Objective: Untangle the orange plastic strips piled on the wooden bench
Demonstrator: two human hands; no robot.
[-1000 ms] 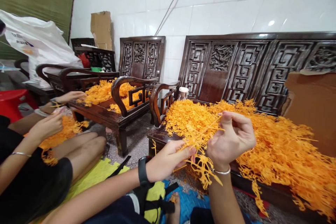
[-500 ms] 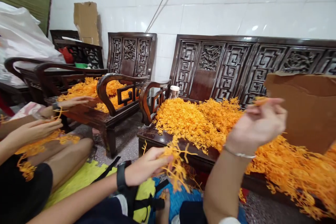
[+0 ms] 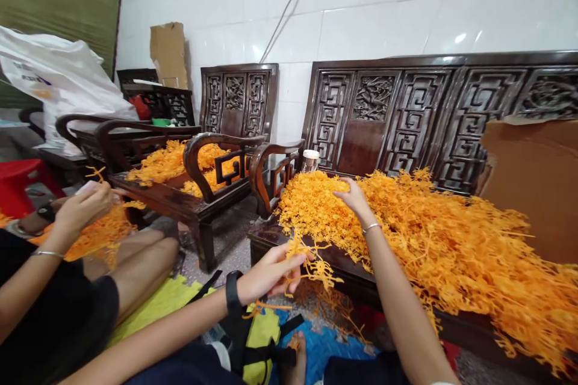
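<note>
Nearby, a co-worker's hand point(image 3: 90, 207): curled above loose orange strands point(image 3: 106, 231), its grip impossible for me to confirm.
Carved wooden armchair point(image 3: 195, 212): bears a smaller orange pile point(image 3: 160, 162).
Left hand point(image 3: 272, 274): fingers closed around an orange sprig clump point(image 3: 321, 271), in front of the carved wooden bench point(image 3: 365, 147), as I watch from afar.
Clump: ragged, branching, plastic-looking; I judge it light and springy, quick to snag, its thin tips the fragile part. A thicker stem is where I would pinch.
Right hand point(image 3: 355, 200): thumb and fingers parted over the bench, no piece visible between them; contact I cannot tell.
Orange sprig heap point(image 3: 474, 252): spread along the bench seat, likely feather-light by the piece but tangled; I would grip one stem at the edge, gently.
Brown cardboard sheet point(image 3: 533, 183): upright behind the heap.
</note>
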